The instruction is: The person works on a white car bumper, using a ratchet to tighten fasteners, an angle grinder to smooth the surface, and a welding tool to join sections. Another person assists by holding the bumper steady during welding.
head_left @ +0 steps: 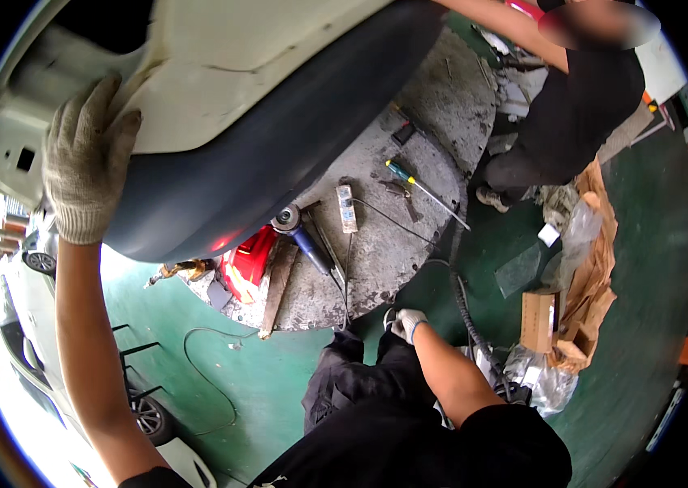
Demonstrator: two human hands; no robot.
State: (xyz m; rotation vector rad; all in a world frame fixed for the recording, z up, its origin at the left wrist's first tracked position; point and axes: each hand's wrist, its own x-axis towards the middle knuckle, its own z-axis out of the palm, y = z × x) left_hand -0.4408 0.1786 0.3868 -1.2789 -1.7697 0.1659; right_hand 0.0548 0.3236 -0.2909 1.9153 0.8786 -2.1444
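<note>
A pale, unpainted car body panel [222, 73] with a dark grey bumper [279, 154] along its lower edge fills the upper left. My left hand [88, 163], in a dirty knitted glove, is raised against the panel's left part. Its fingers lie stretched out on the surface, the thumb apart. My right hand [409, 324], also gloved, hangs low by my legs near the edge of a round concrete-like platform [392, 268]. Its fingers look curled in, and nothing shows in them. A blue angle grinder [303, 240] lies on the platform below the bumper, nearest between my hands.
On the platform are a power strip [347, 208], a screwdriver [425, 191], a red tail light [248, 262] and a wooden strip [279, 286]. Another person [571, 114] stands at right, an arm toward the bumper. Cardboard [537, 321], plastic wrap and a black hose [464, 301] lie rightward.
</note>
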